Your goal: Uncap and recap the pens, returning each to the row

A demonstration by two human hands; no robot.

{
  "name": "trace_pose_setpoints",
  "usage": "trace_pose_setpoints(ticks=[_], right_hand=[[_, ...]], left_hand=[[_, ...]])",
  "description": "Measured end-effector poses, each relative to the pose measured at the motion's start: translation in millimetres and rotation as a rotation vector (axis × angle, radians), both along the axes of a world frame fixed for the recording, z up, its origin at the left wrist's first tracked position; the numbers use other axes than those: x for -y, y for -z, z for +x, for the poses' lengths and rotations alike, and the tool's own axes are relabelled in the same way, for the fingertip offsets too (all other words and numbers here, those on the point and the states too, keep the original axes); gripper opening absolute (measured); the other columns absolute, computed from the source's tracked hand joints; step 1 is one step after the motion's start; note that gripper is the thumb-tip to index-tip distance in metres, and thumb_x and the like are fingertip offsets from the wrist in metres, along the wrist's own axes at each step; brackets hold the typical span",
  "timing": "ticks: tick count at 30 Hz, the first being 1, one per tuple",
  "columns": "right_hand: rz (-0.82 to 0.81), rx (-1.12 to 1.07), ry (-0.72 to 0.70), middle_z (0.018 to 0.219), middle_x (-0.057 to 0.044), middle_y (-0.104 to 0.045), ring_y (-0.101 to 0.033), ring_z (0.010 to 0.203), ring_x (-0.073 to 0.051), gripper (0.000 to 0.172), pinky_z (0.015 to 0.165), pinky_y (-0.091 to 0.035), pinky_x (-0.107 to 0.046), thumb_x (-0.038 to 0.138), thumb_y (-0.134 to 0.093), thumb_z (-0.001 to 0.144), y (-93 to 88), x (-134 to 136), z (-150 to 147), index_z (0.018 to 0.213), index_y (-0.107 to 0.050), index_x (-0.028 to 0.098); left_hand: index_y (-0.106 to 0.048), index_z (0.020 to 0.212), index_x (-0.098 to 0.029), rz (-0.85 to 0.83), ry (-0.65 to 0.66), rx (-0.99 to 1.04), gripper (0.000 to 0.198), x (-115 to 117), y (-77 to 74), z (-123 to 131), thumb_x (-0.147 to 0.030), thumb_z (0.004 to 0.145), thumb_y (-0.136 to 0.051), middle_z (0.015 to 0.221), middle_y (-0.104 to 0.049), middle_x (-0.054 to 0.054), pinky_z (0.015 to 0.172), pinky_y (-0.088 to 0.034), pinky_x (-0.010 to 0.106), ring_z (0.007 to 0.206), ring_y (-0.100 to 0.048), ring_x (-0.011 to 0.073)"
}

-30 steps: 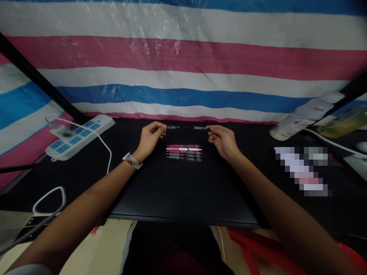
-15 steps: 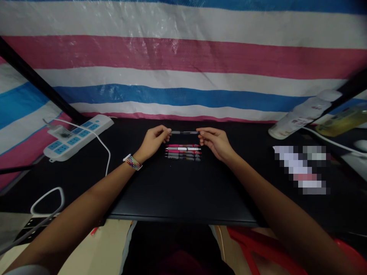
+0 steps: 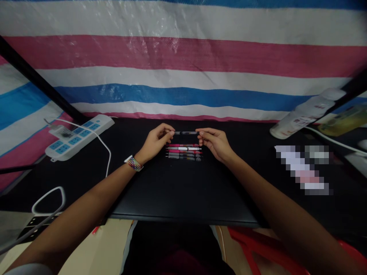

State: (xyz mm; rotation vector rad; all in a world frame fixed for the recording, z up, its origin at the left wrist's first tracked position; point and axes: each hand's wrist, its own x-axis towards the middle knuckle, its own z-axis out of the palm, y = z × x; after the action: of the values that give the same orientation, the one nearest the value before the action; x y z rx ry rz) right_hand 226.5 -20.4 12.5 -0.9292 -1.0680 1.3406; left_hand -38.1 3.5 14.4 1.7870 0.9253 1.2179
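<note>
Both my hands hold one dark pen (image 3: 185, 133) level above the black table (image 3: 183, 191). My left hand (image 3: 156, 141) pinches its left end and my right hand (image 3: 215, 142) pinches its right end. Just below the held pen, a row of several pens (image 3: 184, 151) lies side by side on the table, pink, white and grey ones. A beaded band is on my left wrist.
A white power strip (image 3: 77, 135) with blue sockets and a white cable lies at the left. A white bottle (image 3: 306, 112) lies on its side at the right, beside a yellowish bottle (image 3: 344, 120). A striped tarp hangs behind the table. A red chair edge shows below.
One second ago each hand held a separate pen part with a gap between them. The hands came together and the two parts now form one pen.
</note>
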Motion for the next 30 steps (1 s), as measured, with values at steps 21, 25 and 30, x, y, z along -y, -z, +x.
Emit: trace_pose_setpoints(ticks=[21,25,30], right_hand=[[0.002,0.022,0.021,0.082,-0.004,-0.073,-0.062,0.072,-0.016,0.019,0.071,-0.057,-0.037,0.033,-0.091,0.08,1.1,1.1,-2.2,0.096,-0.088,0.024],[0.006,0.031,0.023,0.082,-0.004,-0.072,-0.062,0.072,-0.016,0.017,0.073,-0.058,-0.038,0.031,-0.09,0.082,0.3,1.2,-1.5,0.097,-0.087,0.024],[-0.005,0.004,0.02,0.077,-0.004,-0.07,-0.059,0.067,-0.014,0.015,0.067,-0.054,-0.035,0.03,-0.089,0.081,-1.9,1.1,-1.6,0.092,-0.088,0.021]], left_hand=[[-0.08,0.111,-0.022,0.088,-0.112,-0.124,0.032,-1.4,1.3,-1.5,-0.045,0.11,-0.058,0.092,-0.08,0.006,0.088,-0.056,0.035,0.089,-0.074,0.0204],[-0.078,0.081,-0.021,0.105,-0.126,-0.167,0.034,-2.6,1.1,-2.5,-0.045,0.104,-0.069,0.081,-0.077,0.005,0.079,-0.054,0.034,0.078,-0.07,0.0195],[-0.081,0.098,-0.022,0.184,-0.103,-0.073,0.012,-2.4,-0.4,-1.0,-0.028,0.089,-0.085,0.104,-0.078,0.006,0.085,-0.057,0.034,0.095,-0.073,0.021]])
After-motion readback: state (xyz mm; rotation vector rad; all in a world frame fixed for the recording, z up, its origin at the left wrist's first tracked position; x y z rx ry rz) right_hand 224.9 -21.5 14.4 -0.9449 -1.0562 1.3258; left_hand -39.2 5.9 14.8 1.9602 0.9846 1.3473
